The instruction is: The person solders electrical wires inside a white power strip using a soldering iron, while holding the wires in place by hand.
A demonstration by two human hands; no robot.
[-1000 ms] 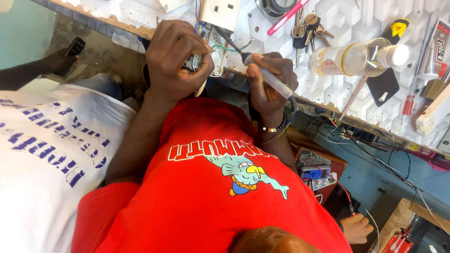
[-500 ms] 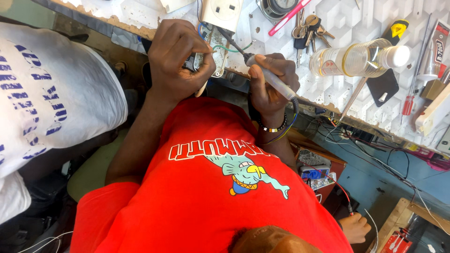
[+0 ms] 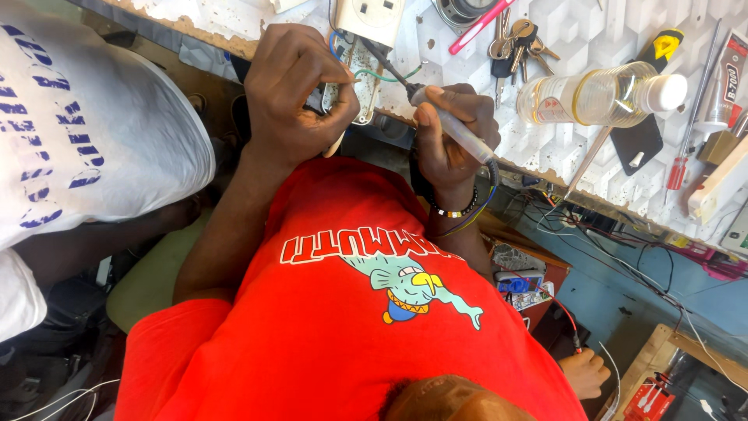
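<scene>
My left hand (image 3: 300, 97) is closed around a small white electrical part (image 3: 352, 97) with blue and green wires (image 3: 382, 76), held against the edge of the white textured bench (image 3: 592, 31). My right hand (image 3: 452, 132) grips a soldering iron (image 3: 460, 134) like a pen. Its dark tip (image 3: 387, 66) points at the wires beside my left fingers. A white wall socket (image 3: 374, 19) lies on the bench just above both hands. A beaded bracelet (image 3: 456, 210) is on my right wrist. My red shirt (image 3: 351, 312) fills the lower middle.
Another person in a white printed shirt (image 3: 86, 132) stands close at my left. On the bench lie a bunch of keys (image 3: 514, 43), a pink pen (image 3: 479, 23), a clear plastic bottle (image 3: 592, 93), a black flat tool (image 3: 643, 136) and a red screwdriver (image 3: 679, 168). Cables (image 3: 623, 249) hang below the bench edge.
The person in the white shirt has shifted from the lower left up to the upper left. My two hands have stayed at the same spot on the part.
</scene>
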